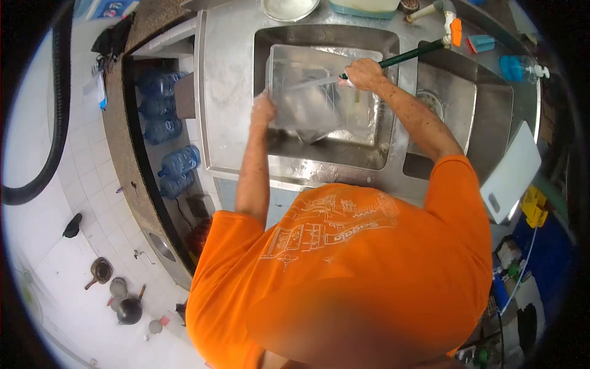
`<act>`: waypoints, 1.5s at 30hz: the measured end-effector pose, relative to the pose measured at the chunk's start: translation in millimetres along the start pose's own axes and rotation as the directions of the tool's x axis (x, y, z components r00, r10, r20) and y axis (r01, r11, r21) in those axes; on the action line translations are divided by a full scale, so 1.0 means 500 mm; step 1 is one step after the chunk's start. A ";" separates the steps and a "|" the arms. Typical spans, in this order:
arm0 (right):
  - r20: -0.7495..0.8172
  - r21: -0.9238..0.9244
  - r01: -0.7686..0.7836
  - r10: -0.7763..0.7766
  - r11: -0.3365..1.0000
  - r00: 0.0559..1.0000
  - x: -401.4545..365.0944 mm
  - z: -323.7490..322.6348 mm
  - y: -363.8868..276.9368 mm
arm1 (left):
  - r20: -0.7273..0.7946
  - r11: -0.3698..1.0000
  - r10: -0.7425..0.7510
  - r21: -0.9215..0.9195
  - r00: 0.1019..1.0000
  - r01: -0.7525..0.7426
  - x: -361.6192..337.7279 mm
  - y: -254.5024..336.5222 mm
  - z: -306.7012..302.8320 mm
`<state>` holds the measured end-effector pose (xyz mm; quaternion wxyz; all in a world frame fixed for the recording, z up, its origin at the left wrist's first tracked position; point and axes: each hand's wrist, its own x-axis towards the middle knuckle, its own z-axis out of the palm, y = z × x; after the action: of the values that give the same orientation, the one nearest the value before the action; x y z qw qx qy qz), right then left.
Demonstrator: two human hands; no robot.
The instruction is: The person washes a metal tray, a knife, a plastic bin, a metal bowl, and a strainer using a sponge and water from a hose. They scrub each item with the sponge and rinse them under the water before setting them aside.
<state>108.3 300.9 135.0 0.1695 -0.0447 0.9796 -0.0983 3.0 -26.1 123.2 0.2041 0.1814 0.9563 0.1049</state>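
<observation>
My left hand (263, 111) grips the left edge of a clear plastic bin (335, 61), its fingers partly hidden by the rim. The bin is inside the left basin of a steel sink (332, 161). My right hand (364, 75) is closed around the end of a dark green hose (409, 55), above the right part of the bin. A pale stream of water (313, 82) runs from the hose end leftward into the bin. The hose leads back to a tap with an orange handle (456, 32).
A second basin (452, 92) with a drain lies at right. Behind the sink are a metal bowl (289, 7) and a blue bottle (519, 69). A white cutting board (513, 172) leans at the right edge. Several water jugs (178, 161) stand under the left counter.
</observation>
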 end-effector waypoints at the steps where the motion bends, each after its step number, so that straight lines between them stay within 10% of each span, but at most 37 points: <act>1: -0.002 -0.004 0.016 -0.016 1.000 1.000 -0.010 -0.003 0.002 | 0.011 1.000 -0.008 -0.004 1.000 0.009 0.001 -0.006 0.008; 18: 0.022 -0.037 0.153 -0.152 0.988 0.988 -0.068 0.049 0.028 | -0.019 0.995 -0.021 0.095 1.000 0.023 0.004 0.089 0.000; 32: 0.340 -0.202 0.157 -0.081 0.967 0.937 -0.046 0.111 0.054 | -0.168 0.994 0.102 0.064 0.981 -0.093 -0.027 0.126 -0.005; 45: 0.232 -0.209 0.193 -0.143 0.959 0.962 -0.046 0.102 0.059 | -0.167 0.988 0.109 0.125 0.980 -0.088 -0.044 0.133 0.010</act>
<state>145.8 323.7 89.4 0.2590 -0.1579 0.9529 0.0066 43.8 26.7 144.8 0.1036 0.2303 0.9647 0.0743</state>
